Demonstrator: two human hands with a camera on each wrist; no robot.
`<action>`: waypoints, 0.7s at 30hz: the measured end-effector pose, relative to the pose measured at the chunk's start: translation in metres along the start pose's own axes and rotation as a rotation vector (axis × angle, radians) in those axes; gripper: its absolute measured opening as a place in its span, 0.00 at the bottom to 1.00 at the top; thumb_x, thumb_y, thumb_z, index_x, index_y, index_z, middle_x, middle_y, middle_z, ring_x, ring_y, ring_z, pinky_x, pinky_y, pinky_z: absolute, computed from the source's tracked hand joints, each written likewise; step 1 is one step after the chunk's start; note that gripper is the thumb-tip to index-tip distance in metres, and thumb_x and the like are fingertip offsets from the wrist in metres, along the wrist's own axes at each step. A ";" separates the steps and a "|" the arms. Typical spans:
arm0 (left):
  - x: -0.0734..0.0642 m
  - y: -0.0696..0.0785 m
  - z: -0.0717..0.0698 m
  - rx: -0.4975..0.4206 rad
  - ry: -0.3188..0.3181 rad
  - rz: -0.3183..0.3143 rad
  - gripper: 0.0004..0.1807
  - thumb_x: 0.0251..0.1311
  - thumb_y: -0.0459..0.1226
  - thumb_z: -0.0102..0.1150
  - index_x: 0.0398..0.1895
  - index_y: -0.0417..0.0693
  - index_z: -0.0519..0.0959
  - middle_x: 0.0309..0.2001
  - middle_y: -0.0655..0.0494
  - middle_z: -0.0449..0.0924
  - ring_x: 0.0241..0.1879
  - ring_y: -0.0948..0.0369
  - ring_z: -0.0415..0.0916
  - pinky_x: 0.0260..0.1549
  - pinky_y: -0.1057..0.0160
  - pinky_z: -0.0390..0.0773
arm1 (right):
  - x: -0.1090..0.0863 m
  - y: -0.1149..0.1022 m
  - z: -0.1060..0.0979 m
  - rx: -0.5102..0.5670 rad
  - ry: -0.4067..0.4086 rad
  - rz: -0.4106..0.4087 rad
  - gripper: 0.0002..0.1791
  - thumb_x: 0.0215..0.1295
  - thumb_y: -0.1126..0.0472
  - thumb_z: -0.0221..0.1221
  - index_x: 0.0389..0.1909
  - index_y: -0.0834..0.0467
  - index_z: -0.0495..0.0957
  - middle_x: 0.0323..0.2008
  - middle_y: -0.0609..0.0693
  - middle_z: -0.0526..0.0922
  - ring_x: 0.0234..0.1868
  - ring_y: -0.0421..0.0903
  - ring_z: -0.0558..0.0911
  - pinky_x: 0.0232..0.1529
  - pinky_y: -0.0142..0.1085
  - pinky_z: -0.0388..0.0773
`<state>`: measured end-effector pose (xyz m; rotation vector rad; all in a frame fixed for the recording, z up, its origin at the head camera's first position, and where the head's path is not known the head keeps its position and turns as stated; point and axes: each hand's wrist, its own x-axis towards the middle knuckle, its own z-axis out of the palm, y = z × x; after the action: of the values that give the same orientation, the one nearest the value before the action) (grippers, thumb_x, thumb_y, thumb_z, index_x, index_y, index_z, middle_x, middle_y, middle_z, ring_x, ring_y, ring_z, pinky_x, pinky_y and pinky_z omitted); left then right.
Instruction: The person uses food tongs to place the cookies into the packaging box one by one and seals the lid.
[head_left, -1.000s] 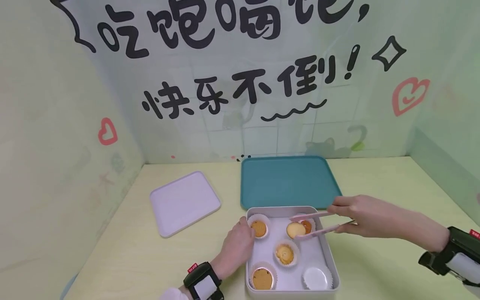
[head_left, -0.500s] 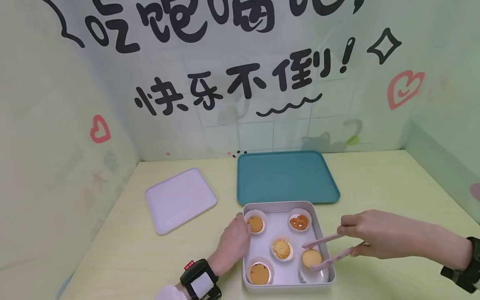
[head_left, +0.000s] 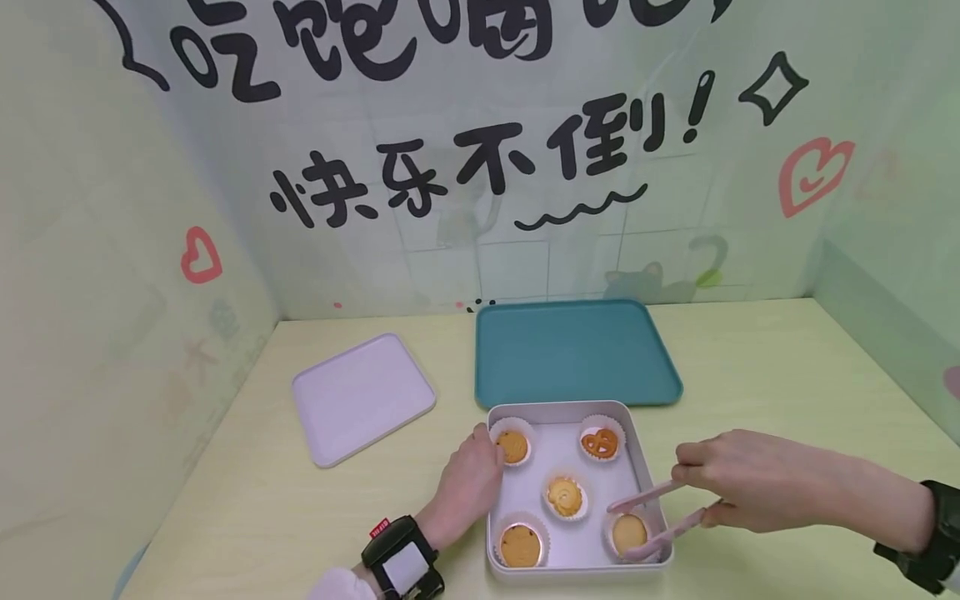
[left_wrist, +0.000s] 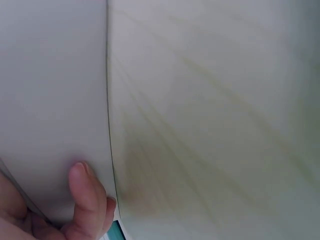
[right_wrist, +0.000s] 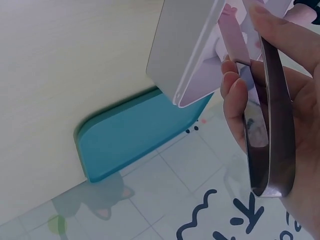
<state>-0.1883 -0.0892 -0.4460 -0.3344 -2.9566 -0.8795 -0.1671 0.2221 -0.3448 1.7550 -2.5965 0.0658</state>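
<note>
My right hand (head_left: 738, 483) holds a pair of tongs (right_wrist: 280, 135) with a metal body and pink tips. The tips stand apart on either side of a round plain cookie (head_left: 628, 532), which lies in the front right paper cup of a pale lilac box (head_left: 577, 572). At the box's left wall, my left hand (head_left: 471, 479) grips the rim; in the left wrist view its fingers (left_wrist: 85, 195) lie against the outer wall. Other paper cups in the box hold a pretzel (head_left: 600, 442), a flower-shaped cookie (head_left: 564, 496) and round cookies (head_left: 520, 546) (head_left: 513, 447).
A teal tray (head_left: 577, 354) lies right behind the box. To the left is a smaller lilac tray (head_left: 363, 400), set at an angle on the pale wooden table (head_left: 247, 500). A printed cloth backdrop (head_left: 420, 267) rises at the table's back edge.
My right hand has moved the tongs and the plain cookie from over the pretzel toward the front right cup, then lowered them into it. The left hand has kept its grip on the box.
</note>
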 end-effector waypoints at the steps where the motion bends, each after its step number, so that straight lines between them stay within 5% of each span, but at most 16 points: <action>1: 0.000 0.000 0.000 -0.001 -0.002 -0.003 0.11 0.64 0.33 0.42 0.37 0.28 0.65 0.21 0.52 0.63 0.19 0.60 0.66 0.17 0.63 0.70 | 0.000 0.000 0.000 -0.003 -0.002 0.003 0.17 0.46 0.53 0.68 0.36 0.54 0.78 0.28 0.35 0.65 0.21 0.30 0.63 0.22 0.26 0.66; 13: -0.002 0.003 0.000 -0.043 -0.007 -0.016 0.11 0.64 0.33 0.42 0.38 0.28 0.65 0.22 0.51 0.63 0.20 0.59 0.66 0.17 0.62 0.70 | -0.007 0.005 -0.012 0.031 0.056 0.052 0.18 0.50 0.50 0.66 0.38 0.56 0.77 0.31 0.36 0.67 0.22 0.29 0.65 0.21 0.27 0.67; 21: -0.002 0.004 0.001 -0.008 0.040 0.046 0.09 0.62 0.31 0.43 0.35 0.28 0.66 0.21 0.51 0.63 0.20 0.59 0.67 0.16 0.60 0.71 | -0.018 0.050 -0.024 0.000 0.258 0.327 0.18 0.45 0.56 0.69 0.36 0.61 0.78 0.26 0.38 0.67 0.17 0.29 0.63 0.16 0.26 0.64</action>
<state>-0.1851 -0.0862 -0.4454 -0.3783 -2.8979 -0.8818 -0.2074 0.2582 -0.3229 1.2096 -2.6539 0.2726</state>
